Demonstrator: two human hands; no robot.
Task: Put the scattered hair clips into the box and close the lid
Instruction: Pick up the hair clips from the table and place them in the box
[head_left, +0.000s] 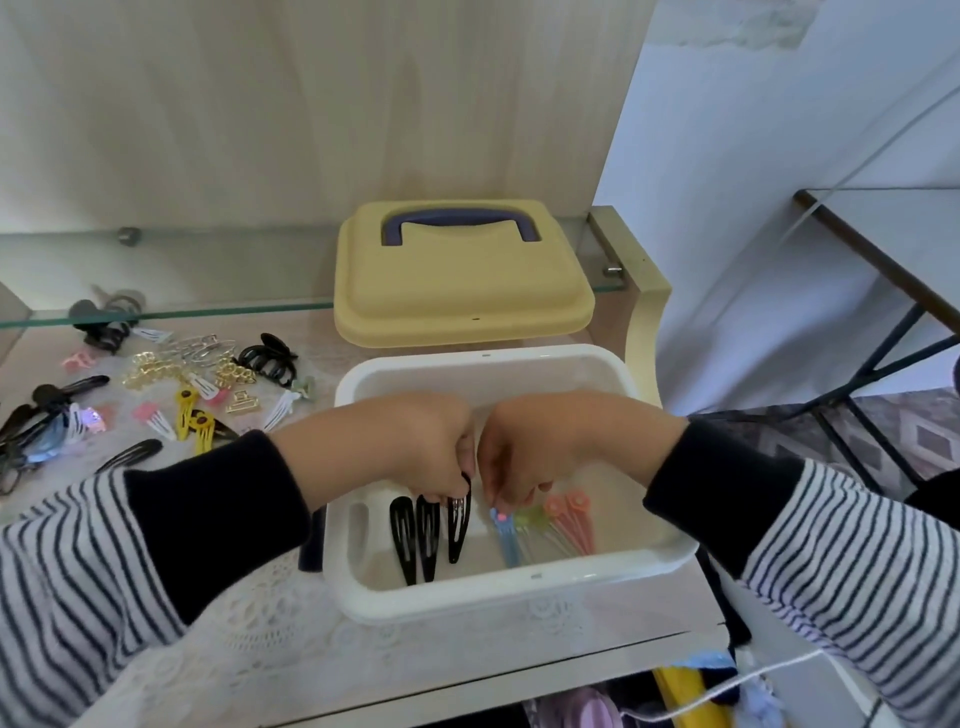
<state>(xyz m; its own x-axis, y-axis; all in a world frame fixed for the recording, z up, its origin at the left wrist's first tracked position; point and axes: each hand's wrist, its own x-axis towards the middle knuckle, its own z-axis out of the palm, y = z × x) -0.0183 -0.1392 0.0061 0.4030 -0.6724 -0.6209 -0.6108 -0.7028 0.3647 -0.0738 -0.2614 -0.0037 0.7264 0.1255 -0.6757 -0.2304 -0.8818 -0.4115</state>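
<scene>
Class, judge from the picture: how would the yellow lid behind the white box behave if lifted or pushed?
The yellow lid looks like moulded plastic, so probably stiff and light. Its front seems to overhang the glass shelf, so a forward push might tip it off.

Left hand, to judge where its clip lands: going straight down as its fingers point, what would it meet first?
The left hand would likely meet the floor of the white plastic box, its pinched black snap clip touching first; depth unclear.

The white box (467, 603) is open from above; yellow lid (457, 280) blocks behind it, scattered clips (192, 384) crowd its left.
</scene>
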